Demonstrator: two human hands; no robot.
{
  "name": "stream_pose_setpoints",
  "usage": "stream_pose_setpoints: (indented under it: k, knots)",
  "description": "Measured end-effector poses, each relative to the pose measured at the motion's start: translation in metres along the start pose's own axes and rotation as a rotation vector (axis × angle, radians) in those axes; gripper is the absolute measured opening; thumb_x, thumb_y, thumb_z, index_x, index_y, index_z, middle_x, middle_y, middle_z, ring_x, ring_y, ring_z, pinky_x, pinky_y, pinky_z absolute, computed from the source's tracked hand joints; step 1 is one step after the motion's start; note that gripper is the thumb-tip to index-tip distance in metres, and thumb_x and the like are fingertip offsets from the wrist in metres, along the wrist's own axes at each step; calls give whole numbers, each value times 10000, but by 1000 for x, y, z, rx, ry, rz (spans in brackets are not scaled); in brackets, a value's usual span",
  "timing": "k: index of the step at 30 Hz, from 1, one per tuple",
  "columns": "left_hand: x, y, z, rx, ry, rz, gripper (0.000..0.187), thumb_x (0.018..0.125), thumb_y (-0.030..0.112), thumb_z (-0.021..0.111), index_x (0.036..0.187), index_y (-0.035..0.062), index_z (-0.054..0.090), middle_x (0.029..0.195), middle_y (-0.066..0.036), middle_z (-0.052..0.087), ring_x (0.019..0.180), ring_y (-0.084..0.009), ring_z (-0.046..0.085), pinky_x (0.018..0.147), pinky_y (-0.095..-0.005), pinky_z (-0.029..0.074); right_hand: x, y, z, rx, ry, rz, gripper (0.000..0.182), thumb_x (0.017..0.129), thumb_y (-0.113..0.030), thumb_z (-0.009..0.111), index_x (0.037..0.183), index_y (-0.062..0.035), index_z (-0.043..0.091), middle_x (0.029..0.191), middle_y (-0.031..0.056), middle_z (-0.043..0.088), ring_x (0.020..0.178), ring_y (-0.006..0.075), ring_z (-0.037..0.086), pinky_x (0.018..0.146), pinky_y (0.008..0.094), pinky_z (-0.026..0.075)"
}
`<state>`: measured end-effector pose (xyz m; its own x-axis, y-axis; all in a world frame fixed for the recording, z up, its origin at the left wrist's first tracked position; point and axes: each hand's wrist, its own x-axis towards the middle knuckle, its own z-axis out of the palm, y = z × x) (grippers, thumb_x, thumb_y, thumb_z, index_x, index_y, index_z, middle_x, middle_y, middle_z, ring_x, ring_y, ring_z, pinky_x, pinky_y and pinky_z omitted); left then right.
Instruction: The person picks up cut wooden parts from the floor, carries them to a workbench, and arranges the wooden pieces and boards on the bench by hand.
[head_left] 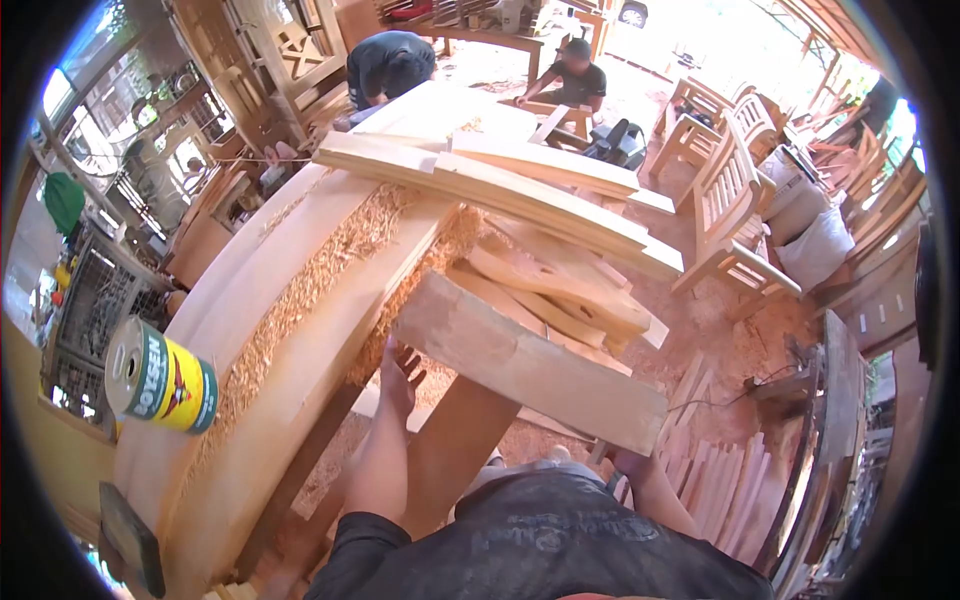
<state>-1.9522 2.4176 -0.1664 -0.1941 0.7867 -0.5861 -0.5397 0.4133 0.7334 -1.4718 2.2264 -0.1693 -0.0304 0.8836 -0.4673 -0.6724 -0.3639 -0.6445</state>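
Observation:
A wide, flat wooden board (530,365) lies across in front of my body, slanting down to the right. My left hand (400,375) is at the board's left end, its fingers partly curled against the edge and underside. At the right end my right hand (630,462) grips the lower edge, with its fingers mostly hidden by the board. Left of the board stands a long wooden workbench (340,350) strewn with curly shavings (330,265). Planks (500,190) are stacked across the bench's far part, and curved wooden pieces (560,285) lie just beyond the board.
A green and yellow can (162,377) stands on the bench at the left, near a dark flat tool (131,538). Two people work beyond the bench. Wooden chairs (725,210) and sacks (815,240) are at the right, above thin wood strips (715,485).

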Motion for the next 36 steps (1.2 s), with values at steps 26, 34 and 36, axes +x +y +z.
stream_pose_setpoints:
  k: [26,34,36]
  knots:
    - [-133,-4,2,-154,-245,249,589,1086,480,514,1528,90,497,1471,-142,586,1302,-299,609,1015,-456,577,39,-65,31,134,137,-118,518,1036,-515,550,1344,-106,629,1268,104,692,1058,311,694,855,571,577]
    - [-104,16,-13,-97,-195,37,652,1064,534,519,1549,100,476,1465,-135,586,1302,-297,601,1024,-461,567,42,-65,26,149,146,-123,535,1040,-528,538,1349,-100,628,1269,110,693,1070,307,692,873,558,572]
    - [-91,21,-20,-74,-179,-18,667,1059,548,520,1554,103,470,1464,-134,586,1302,-296,599,1026,-462,564,43,-63,26,154,144,-121,540,1041,-531,535,1350,-99,627,1269,111,694,1073,307,692,877,554,570]
